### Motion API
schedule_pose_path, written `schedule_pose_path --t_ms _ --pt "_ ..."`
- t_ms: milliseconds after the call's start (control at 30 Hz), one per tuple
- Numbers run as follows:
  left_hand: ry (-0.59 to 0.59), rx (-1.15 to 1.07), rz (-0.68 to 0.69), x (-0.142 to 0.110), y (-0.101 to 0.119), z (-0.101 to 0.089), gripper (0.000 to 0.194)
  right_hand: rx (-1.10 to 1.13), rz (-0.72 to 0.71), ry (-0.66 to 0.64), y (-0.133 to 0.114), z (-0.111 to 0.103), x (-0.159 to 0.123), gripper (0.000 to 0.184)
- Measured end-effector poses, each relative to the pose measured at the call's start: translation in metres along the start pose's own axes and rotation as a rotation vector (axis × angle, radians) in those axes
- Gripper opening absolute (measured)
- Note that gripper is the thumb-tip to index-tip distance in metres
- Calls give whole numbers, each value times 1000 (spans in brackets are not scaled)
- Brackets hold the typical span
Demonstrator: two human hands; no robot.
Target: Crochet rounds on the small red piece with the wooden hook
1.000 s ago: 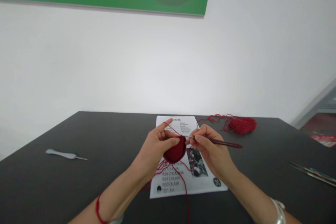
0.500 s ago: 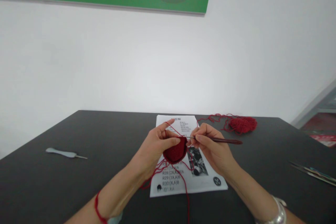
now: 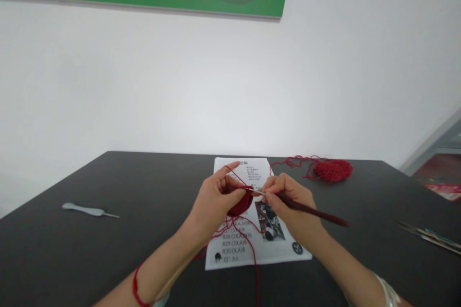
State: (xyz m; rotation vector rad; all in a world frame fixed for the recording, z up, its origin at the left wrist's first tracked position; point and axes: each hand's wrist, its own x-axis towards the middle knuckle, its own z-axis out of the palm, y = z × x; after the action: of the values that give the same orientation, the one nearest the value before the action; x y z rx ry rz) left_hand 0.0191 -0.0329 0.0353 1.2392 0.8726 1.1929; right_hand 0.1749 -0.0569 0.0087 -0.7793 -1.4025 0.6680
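Observation:
A dark red crochet piece is pinched between the thumb and fingers of my left hand. Red yarn runs over that hand's raised index finger down to the top edge of the piece. In my right hand is a crochet hook with a dark red-brown handle, its end slanting down to the right. The hook's metal shaft meets the top edge of the piece; its very tip is hidden. Several loose yarn strands hang below the piece over a printed pattern sheet.
On the black table, a ball of red yarn lies at the back right, its strand trailing left. A grey-handled crochet hook rests at the left. Scissors or tweezers, only partly visible, lie at the right edge. A white wall stands behind.
The hook's handle end has swung downward and right as my right hand turned. The crochet piece has tilted and shifted slightly up and left in my left hand.

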Motion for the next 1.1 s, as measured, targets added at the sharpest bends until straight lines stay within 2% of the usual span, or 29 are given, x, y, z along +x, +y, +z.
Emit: schedule_pose_path --t_ms 100,267,300,433,600,767,900,1000,1033,1100 --pt "29 39 38 -3 0 2 60 -160 -137 -13 1 1 -3 20" --pt "43 107 89 -5 -4 2 57 -370 -476 -98 5 1 -7 26" --pt "45 123 98 -5 -5 2 57 -384 -491 -109 6 1 -7 26" --pt "69 148 103 -3 -6 1 58 -373 -396 -63 10 1 -7 24" --pt "39 84 -1 -3 -3 0 70 -440 -667 -200 17 1 -7 23" --pt "-60 34 -84 -2 -4 -3 74 -456 -710 -280 22 -3 -1 21" --pt "-163 -163 -262 1 -6 -6 70 -536 -826 -334 27 -7 0 19" --pt "-124 -229 -271 0 -8 -3 68 -666 -864 -254 31 -1 -7 19" --pt "-92 -212 -231 -1 -8 -2 69 -668 -828 -194 31 2 -9 19" --pt "-37 -144 -141 -2 -9 2 73 -572 -665 -78 31 9 -15 19"
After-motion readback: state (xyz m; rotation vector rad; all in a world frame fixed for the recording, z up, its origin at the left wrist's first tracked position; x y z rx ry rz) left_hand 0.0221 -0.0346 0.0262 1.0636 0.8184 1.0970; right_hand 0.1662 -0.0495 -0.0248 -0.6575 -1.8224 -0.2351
